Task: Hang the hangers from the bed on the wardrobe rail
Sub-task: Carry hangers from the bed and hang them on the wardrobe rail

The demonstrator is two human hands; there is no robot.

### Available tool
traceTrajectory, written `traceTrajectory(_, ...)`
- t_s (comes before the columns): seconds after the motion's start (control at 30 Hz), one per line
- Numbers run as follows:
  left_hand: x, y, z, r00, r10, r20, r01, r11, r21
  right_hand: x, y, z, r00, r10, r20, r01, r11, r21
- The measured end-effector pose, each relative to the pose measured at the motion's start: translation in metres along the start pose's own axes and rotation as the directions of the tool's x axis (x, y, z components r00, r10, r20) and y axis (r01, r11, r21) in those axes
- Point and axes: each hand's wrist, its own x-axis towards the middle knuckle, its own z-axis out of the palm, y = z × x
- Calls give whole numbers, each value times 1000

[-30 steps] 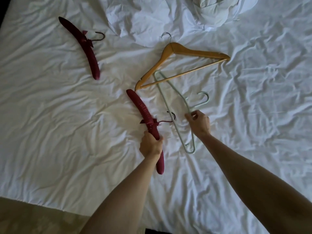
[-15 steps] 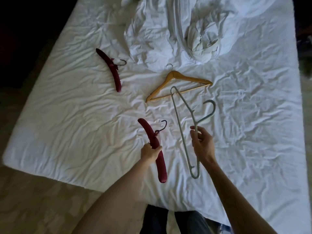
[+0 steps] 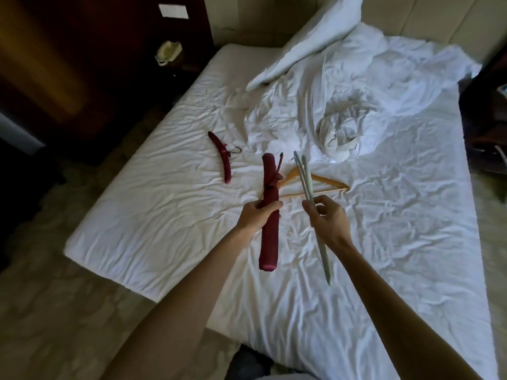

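I have a hanger in each hand, both lifted clear of the bed (image 3: 164,215). My left hand (image 3: 256,216) is wrapped around the middle of a padded red hanger (image 3: 270,234), fingers and thumb curled tight on it. It stands nearly upright in my view, one end pointing down toward the mattress edge and the other up toward the bedding, its dark hook poking out near the top beside a small bow.

My right hand (image 3: 327,219) pinches a pale green plastic hanger (image 3: 323,256) between thumb and fingertips. I see it edge-on, so it reads as a thin stick slanting from upper left to lower right, its lower tip hanging below my wrist.

Two hangers are left on the sheet. A wooden hanger (image 3: 329,183) lies flat just beyond my hands, partly hidden behind the two I hold. A second red hanger (image 3: 223,163) lies farther left, well apart from it, hook turned to the right.

Farther up the bed sits a crumpled white duvet (image 3: 343,124) with a pillow (image 3: 310,42) leaning at the head. Nothing here acts as a container for the hangers; they lie loose on the sheet. On a dark bedside table to the left stands a pale telephone (image 3: 168,53). I cannot see a wardrobe rail from this angle.
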Motion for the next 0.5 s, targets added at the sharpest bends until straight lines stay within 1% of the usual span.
traceTrajectory(0.07, -22, 9, -18, 998, 49, -50, -51, 998, -43, -4, -25, 2, 995, -76, 70, 74, 997, 28)
traceTrajectory(0.13, -44, 14, -40, 991, 68, -116, -79, 993, -93, -8, -49, 12, 981, -134, 143, 122, 988, 90)
traceTrajectory(0.23, -85, 19, -79, 970, 80, -229, -120, 978, -168, -20, -85, 41, 938, -204, 281, 166, 974, 154)
traceTrajectory(0.37, -144, 9, -137, 913, 78, -402, -200, 941, -273, -51, -134, 97, 845, -302, 442, 227, 950, 216)
traceTrajectory(0.5, -202, -15, -202, 827, 26, -562, -258, 906, -337, -103, -191, 159, 726, -406, 555, 292, 912, 287)
